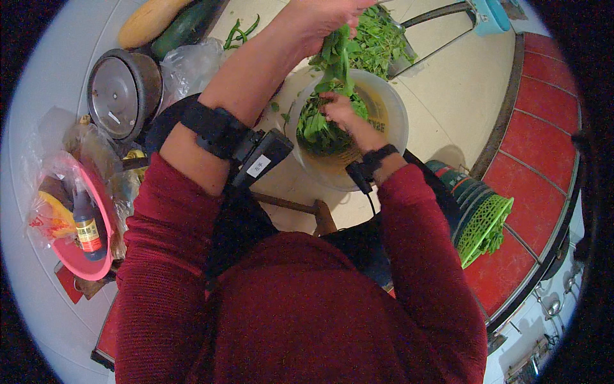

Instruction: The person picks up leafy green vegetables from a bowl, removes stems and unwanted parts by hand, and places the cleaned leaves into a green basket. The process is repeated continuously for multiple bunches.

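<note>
My left hand (pixel 331 24), at the top edge, is closed around a hanging bunch of leafy greens (pixel 336 57). Below it, the lower end of the bunch reaches into a translucent plastic bucket (pixel 400 113). My right hand (pixel 340 111) is inside the bucket's mouth, fingers curled on leaves at that lower end; the fingertips are partly hidden. More loose leaves (pixel 312 127) lie in the bucket under the hand. Just beyond the bucket is a heap of cut greens (pixel 376 41), resting against a dustpan (pixel 403 60).
On the left are a lidded pot (pixel 112 96), clear plastic bags (pixel 194 67), gourds (pixel 148 21), green chillies (pixel 240 33) and a pink basin (pixel 108 240) holding a dark bottle (pixel 88 230). Stacked baskets (pixel 484 216) stand by the red-tiled ledge (pixel 537 158) at right. Before me is a wooden stool leg (pixel 324 216).
</note>
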{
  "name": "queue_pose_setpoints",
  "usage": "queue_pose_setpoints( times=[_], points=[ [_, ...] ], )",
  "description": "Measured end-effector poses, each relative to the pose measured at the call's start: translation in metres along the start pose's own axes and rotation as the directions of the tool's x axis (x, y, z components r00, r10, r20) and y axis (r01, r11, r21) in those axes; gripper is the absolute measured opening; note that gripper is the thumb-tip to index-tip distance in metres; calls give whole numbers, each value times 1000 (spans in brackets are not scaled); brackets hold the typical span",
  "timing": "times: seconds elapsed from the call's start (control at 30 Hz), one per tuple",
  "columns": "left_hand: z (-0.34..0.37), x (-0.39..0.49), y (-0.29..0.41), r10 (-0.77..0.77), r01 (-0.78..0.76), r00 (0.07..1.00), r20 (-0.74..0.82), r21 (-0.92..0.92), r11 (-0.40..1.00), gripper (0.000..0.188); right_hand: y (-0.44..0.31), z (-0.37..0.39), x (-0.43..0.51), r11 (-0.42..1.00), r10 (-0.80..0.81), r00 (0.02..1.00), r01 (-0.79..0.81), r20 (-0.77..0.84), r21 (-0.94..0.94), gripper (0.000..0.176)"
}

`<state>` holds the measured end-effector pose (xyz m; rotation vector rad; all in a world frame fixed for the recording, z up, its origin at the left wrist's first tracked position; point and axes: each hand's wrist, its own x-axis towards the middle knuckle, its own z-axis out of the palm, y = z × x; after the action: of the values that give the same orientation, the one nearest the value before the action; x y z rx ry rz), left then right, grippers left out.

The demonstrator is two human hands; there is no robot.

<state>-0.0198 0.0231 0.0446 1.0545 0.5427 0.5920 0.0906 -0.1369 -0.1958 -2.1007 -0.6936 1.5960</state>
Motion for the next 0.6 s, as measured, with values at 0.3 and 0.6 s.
queue_pose_setpoints(
  times=[0.3,0.6],
  points=[
    [4,-1,1,-41,6,991,124,269,963,20,-68,-84,-115,898,-119,992,130,-52,421,28],
    [21,-10,-45,-258,-12,921,291,683,731,31,-88,-98,-173,663,-226,958,283,-174,694,26]
  ],
)
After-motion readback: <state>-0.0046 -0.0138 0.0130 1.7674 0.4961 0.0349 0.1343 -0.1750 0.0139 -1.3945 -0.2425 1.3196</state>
